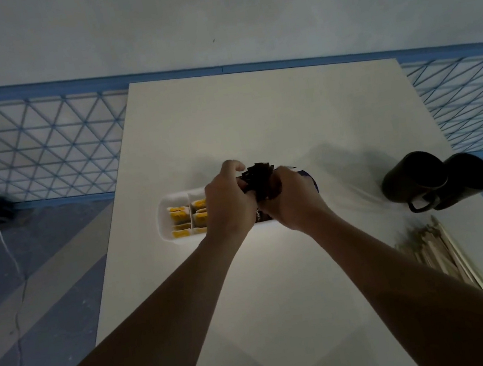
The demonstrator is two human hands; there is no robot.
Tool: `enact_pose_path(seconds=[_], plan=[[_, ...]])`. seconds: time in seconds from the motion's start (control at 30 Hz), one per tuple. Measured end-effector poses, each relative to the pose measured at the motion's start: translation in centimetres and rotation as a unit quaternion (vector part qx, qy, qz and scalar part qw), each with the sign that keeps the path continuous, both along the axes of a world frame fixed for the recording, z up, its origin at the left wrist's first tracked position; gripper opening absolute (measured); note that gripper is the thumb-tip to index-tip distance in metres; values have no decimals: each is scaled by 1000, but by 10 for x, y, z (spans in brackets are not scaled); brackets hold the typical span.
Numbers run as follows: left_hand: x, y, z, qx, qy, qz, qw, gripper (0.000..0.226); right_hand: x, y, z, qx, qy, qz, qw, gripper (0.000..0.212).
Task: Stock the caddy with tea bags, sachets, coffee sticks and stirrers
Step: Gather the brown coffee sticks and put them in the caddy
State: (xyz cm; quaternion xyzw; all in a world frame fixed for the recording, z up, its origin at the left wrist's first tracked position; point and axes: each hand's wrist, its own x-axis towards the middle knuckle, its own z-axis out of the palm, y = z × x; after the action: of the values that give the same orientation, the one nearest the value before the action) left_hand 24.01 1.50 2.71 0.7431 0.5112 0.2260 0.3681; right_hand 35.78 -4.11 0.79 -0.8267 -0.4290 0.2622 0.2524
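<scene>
Grips a bundle of dark coffee sticks (260,180) in both hands, held upright just above the middle of the white caddy (165,225). Wraps the left hand (228,208) round the bundle from the left, fingers curled, one finger lifted clear on the far side. Closes the right hand (293,204) round it from the right, back of the hand toward the camera. Ragged top ends of the sticks fanning out above the two fists. Lower ends hidden behind the hands; cannot tell whether touching the caddy.

Caddy lying near the centre of the pale table (254,112), long side running left to right, right part covered by the hands. Yellow tea bags (180,215) standing in rows in the two left compartments, either side of a divider. A sliver of blue showing just past the right hand, too little to name.

Two dark mugs (412,177) side by side and touching at the right edge of the table, one handle facing near. Loose heap of wooden stirrers (444,249) nearer along the same edge, well apart from the caddy. White cable (4,249) trailing over the floor at left, beside a wall panel of blue lattice (40,144).
</scene>
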Motion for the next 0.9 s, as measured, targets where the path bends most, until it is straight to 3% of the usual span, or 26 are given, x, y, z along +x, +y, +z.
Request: enact_pose_path(seconds=[0.1,0.23,0.33,0.47,0.57,0.7,0.9], plan=[[1,5,-4,11,34,-17,999,51,8,1,7,47,55,-55,996,49],[1,9,-5,21,62,-28,997,54,16,5,8,64,25,-8,998,77],[3,12,-6,19,65,-50,996,57,15,6,7,59,22,25,998,61],[4,14,-6,11,67,-83,994,59,9,2,8,119,-1,74,990,35],[6,15,-7,2,87,-99,991,61,12,1,7,115,6,73,991,41],[8,18,-7,-7,96,-99,990,55,17,1,4,33,98,16,995,66],[7,17,-9,13,51,-81,995,41,15,1,8,75,69,31,994,42]])
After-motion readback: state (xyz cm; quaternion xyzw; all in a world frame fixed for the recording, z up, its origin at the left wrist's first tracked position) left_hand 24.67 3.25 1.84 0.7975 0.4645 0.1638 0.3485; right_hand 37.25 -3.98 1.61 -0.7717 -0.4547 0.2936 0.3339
